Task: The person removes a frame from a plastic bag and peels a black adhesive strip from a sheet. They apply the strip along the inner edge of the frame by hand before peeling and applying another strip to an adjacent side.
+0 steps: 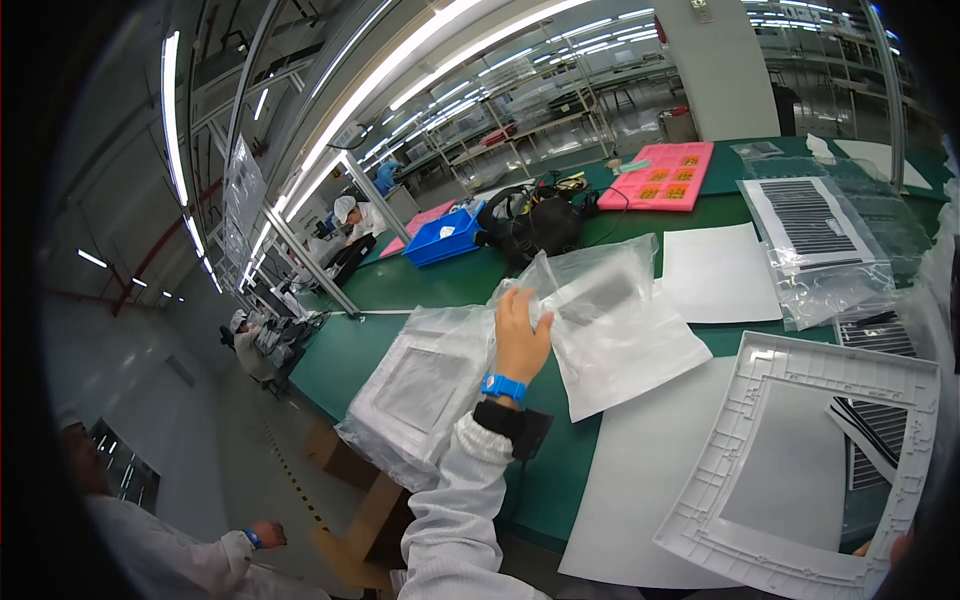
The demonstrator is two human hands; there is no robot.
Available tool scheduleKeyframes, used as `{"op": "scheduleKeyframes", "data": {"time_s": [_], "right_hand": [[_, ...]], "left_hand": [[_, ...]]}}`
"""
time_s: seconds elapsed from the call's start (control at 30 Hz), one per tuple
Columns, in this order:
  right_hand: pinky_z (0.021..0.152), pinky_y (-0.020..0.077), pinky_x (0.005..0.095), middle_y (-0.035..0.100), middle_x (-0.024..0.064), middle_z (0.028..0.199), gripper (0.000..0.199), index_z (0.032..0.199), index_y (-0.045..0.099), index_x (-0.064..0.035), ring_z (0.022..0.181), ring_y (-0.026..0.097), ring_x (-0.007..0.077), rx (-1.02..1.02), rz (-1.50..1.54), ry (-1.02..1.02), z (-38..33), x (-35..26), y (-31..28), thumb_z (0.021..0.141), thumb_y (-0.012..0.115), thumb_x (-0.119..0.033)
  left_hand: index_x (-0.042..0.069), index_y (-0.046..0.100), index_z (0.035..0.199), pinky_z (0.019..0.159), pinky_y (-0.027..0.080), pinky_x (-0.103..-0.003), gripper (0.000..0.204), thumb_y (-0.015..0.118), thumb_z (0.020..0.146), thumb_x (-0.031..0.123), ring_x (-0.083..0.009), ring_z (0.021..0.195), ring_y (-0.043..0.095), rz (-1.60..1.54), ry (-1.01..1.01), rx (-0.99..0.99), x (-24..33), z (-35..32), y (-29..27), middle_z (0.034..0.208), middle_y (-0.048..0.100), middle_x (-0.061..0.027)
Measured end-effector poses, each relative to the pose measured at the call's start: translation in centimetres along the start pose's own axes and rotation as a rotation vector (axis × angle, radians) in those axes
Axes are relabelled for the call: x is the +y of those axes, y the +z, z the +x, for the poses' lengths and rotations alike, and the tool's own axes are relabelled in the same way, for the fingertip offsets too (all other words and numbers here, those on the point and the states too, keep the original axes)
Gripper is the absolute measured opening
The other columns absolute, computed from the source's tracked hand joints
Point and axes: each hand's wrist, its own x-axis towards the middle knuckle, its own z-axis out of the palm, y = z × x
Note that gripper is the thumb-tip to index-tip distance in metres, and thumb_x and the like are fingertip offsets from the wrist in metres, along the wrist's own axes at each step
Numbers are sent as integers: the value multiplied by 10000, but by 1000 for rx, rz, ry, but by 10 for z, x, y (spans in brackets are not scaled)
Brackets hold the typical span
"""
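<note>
Left hand (520,335) pinches a clear plastic bag (610,320) above the green table (440,285).

One blue bin (440,240) at eleven o'clock, one pink tray (660,177) at one, one white frame (800,470) at four, three other workers.

A factory assembly hall: long green workbenches (440,285), strip lights (400,70), shelving racks (520,110), gowned workers (355,215).

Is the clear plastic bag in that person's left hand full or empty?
Not empty: the clear plastic bag, held up by the left hand, shows a dark flat piece inside.
</note>
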Motion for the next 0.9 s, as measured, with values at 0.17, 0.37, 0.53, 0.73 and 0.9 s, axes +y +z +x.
{"op": "scheduleKeyframes", "data": {"time_s": [0.17,0.37,0.53,0.73,0.9], "right_hand": [[637,517,410,651,227,793,705,1151,527,122,654,629,311,338,-299,328,5,-16,31,823,534,-502],[696,542,344,668,209,1084,474,1355,485,42,833,668,255,-272,-92,403,13,-29,-8,1000,564,-263],[580,568,350,538,253,1201,905,1455,235,73,655,661,255,246,-224,418,5,-12,30,864,576,-522],[732,594,359,689,215,928,556,1289,449,104,808,716,266,-177,14,651,91,38,87,893,534,-277],[643,571,311,697,159,894,472,1116,592,88,744,700,215,-217,-216,861,140,81,78,972,504,-353]], "left_hand": [[175,732,924,1168,189,-548,68,721,862,201,-375,1468,250,-89,353,-839,69,-46,-67,1533,408,-62],[150,622,1190,1174,173,-555,251,591,943,114,-342,1478,241,12,199,-975,49,-68,-30,1561,360,-75],[92,603,1148,1140,258,-526,215,559,942,48,-314,1408,370,-26,280,-635,80,-59,-19,1456,487,-104],[-17,597,1063,708,531,-369,146,592,929,40,-337,841,686,-344,-205,-665,86,-63,-58,976,698,-198],[-2,612,1044,725,521,-395,185,632,861,9,-355,857,637,-192,173,-510,132,-48,-91,956,642,-171]]}}
